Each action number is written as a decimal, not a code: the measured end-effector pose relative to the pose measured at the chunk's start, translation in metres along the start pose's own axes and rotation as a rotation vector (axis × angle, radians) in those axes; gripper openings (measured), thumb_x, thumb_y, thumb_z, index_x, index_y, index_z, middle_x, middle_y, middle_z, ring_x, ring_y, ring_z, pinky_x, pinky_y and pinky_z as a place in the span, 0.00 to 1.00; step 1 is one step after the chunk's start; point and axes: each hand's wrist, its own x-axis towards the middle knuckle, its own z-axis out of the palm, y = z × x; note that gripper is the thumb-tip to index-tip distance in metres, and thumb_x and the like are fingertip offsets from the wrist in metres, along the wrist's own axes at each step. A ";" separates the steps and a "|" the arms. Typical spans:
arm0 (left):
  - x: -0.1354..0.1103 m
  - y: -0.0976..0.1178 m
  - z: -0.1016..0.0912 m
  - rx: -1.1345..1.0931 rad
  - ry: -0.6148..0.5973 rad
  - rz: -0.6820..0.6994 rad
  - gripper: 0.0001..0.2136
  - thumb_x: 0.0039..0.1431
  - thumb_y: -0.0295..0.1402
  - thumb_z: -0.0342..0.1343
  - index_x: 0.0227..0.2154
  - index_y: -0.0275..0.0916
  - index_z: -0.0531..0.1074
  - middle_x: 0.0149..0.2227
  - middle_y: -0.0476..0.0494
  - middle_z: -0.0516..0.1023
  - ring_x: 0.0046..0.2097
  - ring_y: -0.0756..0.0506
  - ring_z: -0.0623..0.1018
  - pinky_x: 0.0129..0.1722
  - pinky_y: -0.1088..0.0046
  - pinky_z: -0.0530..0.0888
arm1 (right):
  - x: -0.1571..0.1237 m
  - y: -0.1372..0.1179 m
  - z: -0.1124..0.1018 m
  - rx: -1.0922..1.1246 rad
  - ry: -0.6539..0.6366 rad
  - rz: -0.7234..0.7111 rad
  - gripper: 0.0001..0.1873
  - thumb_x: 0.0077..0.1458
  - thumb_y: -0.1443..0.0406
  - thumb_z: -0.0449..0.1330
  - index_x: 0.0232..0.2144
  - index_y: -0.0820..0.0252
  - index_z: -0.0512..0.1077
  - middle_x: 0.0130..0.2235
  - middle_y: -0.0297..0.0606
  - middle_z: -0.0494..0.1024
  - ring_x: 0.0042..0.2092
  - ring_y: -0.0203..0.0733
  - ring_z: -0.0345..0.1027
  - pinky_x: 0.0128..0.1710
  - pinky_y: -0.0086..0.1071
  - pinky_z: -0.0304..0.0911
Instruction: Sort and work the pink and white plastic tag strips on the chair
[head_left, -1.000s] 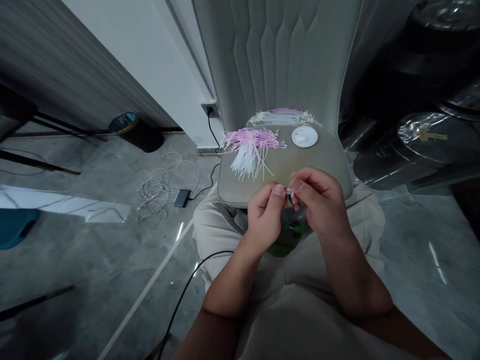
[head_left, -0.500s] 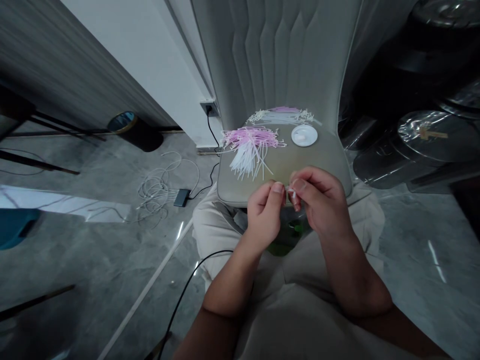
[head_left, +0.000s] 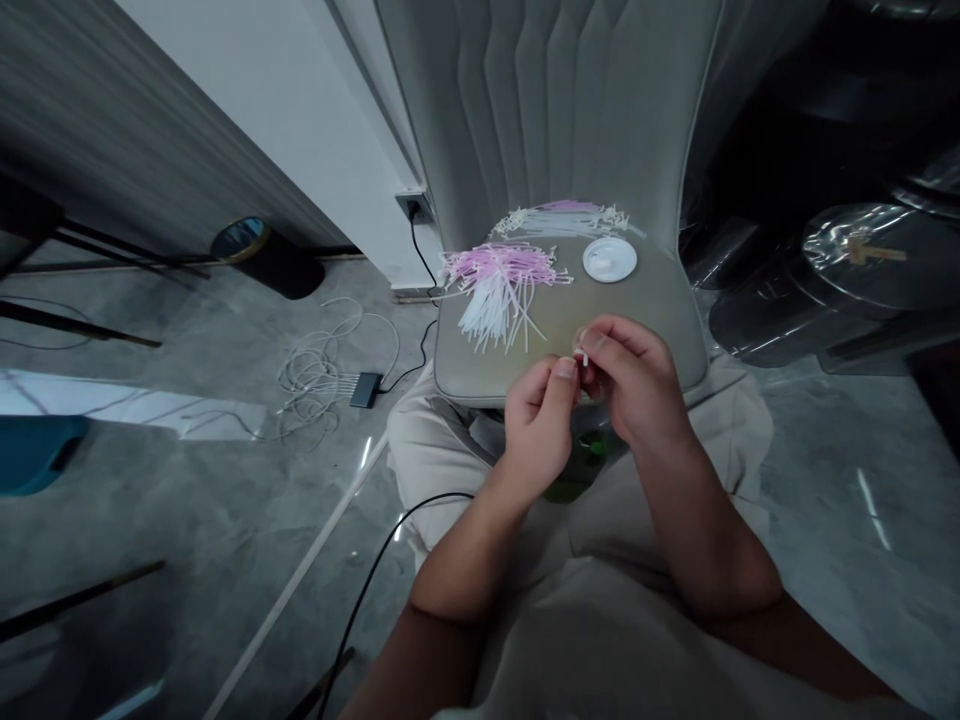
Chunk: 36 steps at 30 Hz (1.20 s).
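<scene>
On the floor to our left lies a cable tangle. On the chair seat sit pink and white plastic ties. Our left hand curls closed against our right hand; we cannot tell whether it grips anything. Our right fingertips pinch a small white piece over the seat's front edge. Farther back sits a white dish.

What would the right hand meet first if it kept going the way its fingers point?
The left hand's thumb, almost at once. The right hand points left, past the small white plastic piece at its fingers. Depth is unclear, so it might pass just above that thumb.
</scene>
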 end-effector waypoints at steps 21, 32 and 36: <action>-0.001 -0.002 -0.005 -0.019 -0.047 0.063 0.19 0.66 0.41 0.50 0.20 0.38 0.63 0.20 0.52 0.62 0.26 0.53 0.63 0.27 0.75 0.62 | -0.009 -0.008 0.004 0.057 -0.027 -0.077 0.09 0.55 0.62 0.65 0.24 0.57 0.74 0.22 0.28 0.69 0.22 0.28 0.59 0.19 0.21 0.56; 0.001 -0.002 -0.010 -0.016 -0.039 0.019 0.19 0.65 0.43 0.51 0.20 0.38 0.64 0.21 0.53 0.63 0.25 0.53 0.64 0.26 0.75 0.61 | -0.014 -0.010 0.004 0.064 -0.057 -0.117 0.08 0.56 0.63 0.64 0.25 0.57 0.73 0.22 0.28 0.69 0.22 0.28 0.58 0.19 0.22 0.56; 0.003 -0.001 -0.013 -0.014 0.010 0.031 0.19 0.65 0.42 0.52 0.20 0.38 0.64 0.20 0.53 0.62 0.24 0.53 0.62 0.25 0.75 0.59 | -0.014 -0.010 0.003 0.047 -0.078 -0.110 0.08 0.56 0.62 0.64 0.26 0.57 0.74 0.22 0.28 0.70 0.22 0.28 0.59 0.19 0.22 0.56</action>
